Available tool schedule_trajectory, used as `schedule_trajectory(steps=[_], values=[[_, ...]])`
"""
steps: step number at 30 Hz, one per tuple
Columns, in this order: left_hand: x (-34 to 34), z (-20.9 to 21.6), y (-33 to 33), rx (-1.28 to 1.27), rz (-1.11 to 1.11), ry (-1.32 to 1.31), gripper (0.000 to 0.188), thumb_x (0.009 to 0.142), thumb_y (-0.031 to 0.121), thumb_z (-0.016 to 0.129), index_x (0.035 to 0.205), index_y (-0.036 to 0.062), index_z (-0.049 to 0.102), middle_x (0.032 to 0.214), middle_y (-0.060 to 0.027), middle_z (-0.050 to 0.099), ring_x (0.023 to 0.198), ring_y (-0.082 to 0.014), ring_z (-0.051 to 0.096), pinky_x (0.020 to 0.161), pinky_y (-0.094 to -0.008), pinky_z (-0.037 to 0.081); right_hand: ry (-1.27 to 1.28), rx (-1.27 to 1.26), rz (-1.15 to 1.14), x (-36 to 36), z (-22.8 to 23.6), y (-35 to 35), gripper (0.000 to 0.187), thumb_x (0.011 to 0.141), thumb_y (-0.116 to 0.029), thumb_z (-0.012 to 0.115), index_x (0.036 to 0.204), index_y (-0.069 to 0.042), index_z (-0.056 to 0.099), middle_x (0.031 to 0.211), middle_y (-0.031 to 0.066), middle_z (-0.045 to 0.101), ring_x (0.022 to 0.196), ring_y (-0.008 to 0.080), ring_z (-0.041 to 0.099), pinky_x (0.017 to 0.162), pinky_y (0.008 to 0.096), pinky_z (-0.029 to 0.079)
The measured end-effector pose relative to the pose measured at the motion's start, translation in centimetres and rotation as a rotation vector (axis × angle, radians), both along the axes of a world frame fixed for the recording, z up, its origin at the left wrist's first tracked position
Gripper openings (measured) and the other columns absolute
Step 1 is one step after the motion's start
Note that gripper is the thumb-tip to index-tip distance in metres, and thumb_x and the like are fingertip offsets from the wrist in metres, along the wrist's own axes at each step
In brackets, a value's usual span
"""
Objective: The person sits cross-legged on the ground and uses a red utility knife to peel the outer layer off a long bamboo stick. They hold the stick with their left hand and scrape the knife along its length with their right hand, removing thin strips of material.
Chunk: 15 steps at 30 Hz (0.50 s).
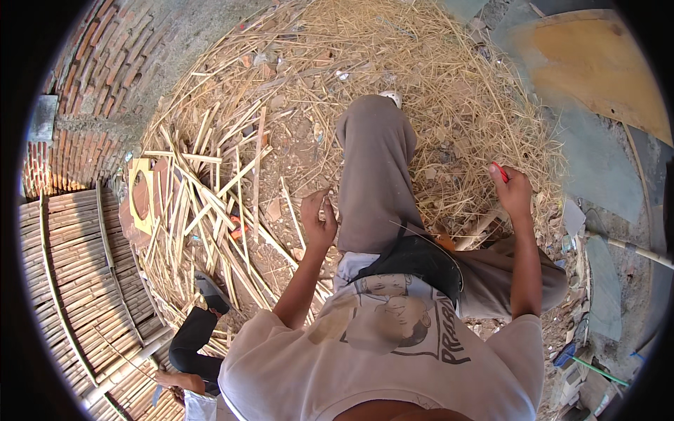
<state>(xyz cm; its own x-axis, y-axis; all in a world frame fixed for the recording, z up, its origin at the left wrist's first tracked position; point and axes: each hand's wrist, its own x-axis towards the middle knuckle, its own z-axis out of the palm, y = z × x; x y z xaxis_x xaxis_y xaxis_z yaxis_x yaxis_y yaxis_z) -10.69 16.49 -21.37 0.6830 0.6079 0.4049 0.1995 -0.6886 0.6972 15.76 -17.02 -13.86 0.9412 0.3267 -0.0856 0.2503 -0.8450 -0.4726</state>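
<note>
My left hand (319, 219) is beside my left leg, its fingers loosely bent and apart, with nothing visible in them. A pale bamboo strip (289, 203) lies on the ground close to its left. Out to the right, above the straw, my right hand (516, 191) is closed around a small red object (500, 172); most of it is hidden in the fingers, so its kind does not show. A black cloth (414, 265) covers part of my lap. Something orange (444, 241) shows just beyond the cloth.
Split bamboo strips (203, 203) are heaped at the left, around a yellow piece with a round hole (142, 196). Dry straw (463, 126) covers the ground ahead. A person's dark-clothed leg (193, 342) is at lower left, near a bamboo slat panel (77, 274). Flat sheets (597, 63) lie right.
</note>
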Motion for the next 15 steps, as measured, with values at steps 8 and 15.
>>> schedule_trajectory(steps=[8, 15], values=[[-21.7, -26.8, 8.8, -0.607, 0.627, 1.119, 0.056, 0.083, 0.032, 0.060, 0.121, -0.0084, 0.056, 0.117, -0.0280, 0.061, 0.111, -0.0374, 0.059, 0.094, -0.0428, 0.045, 0.128, -0.138, 0.047, -3.1, -6.7, 1.7, 0.064, 0.088, -0.062, 0.053, 0.070, -0.002, 0.063, 0.059, 0.0181, 0.057, 0.059, 0.0369, 0.058, 0.059, 0.0432, 0.045], [-21.7, -34.7, 11.3, -0.709, 0.686, 1.189, 0.045, 0.080, 0.031, 0.058, 0.106, -0.0057, 0.066, 0.107, -0.0276, 0.065, 0.106, -0.0393, 0.062, 0.090, -0.0454, 0.050, 0.207, -0.173, 0.011, -5.1, -8.3, 1.0, 0.069, 0.088, -0.066, 0.051, 0.069, 0.000, 0.064, 0.061, 0.0207, 0.057, 0.064, 0.0384, 0.060, 0.064, 0.0443, 0.047]])
